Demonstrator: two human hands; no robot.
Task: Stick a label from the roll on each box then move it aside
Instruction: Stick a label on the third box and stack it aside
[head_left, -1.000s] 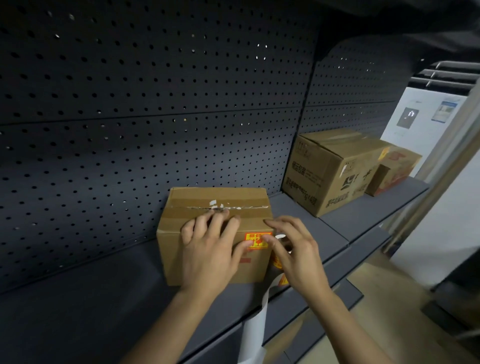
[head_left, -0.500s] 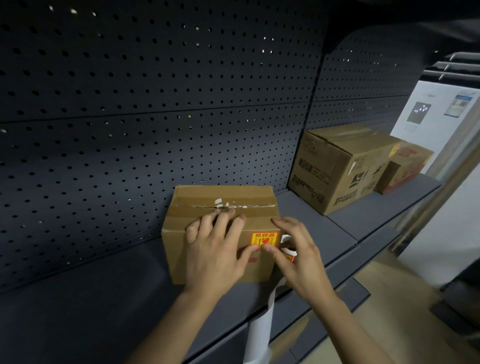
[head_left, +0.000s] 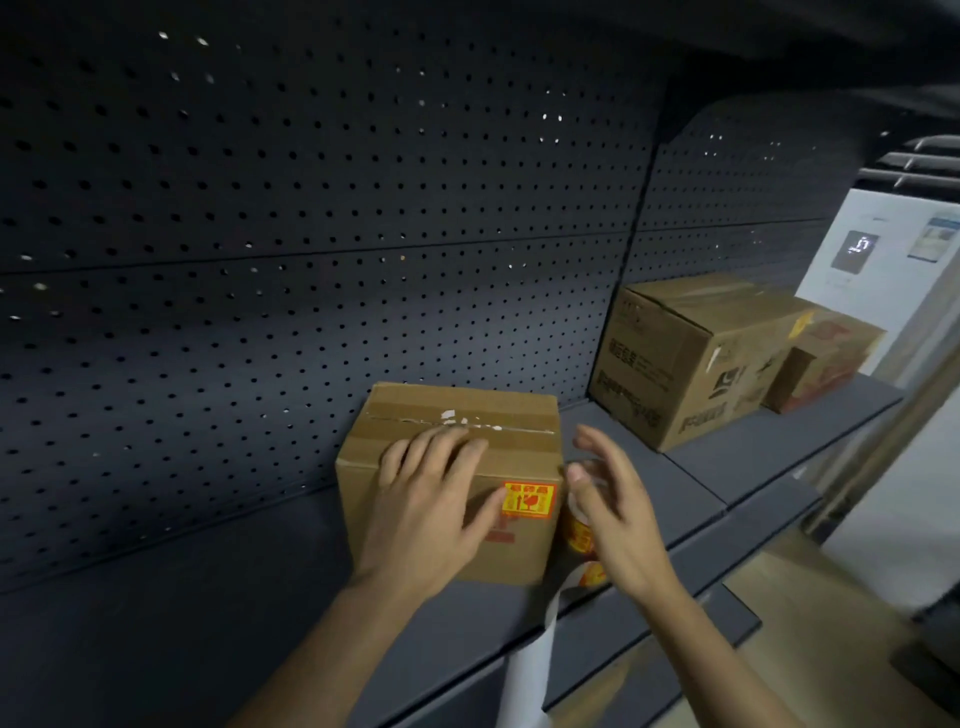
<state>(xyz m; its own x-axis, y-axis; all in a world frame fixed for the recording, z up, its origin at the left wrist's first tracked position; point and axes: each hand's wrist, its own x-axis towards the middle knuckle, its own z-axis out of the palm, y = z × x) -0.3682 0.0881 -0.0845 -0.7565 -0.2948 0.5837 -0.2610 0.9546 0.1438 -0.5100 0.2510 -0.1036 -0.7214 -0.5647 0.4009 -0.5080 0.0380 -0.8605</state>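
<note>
Box (head_left: 452, 457): label (head_left: 529, 500) on.
Your flat left hand (head_left: 431, 514) steadies it; spread-fingered right hand (head_left: 618, 514) at 3 o'clock, seemingly beside the roll (head_left: 577, 535).

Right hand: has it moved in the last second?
Yes. The right hand has left the label and drawn rightward, now past the box's right edge, fingers spread.

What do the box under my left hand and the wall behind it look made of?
The box: matte brown cardboard, going by its folded flaps and taped top seam. The wall: probably painted sheet metal, dark grey and matte, with even rows of punched holes.
</note>
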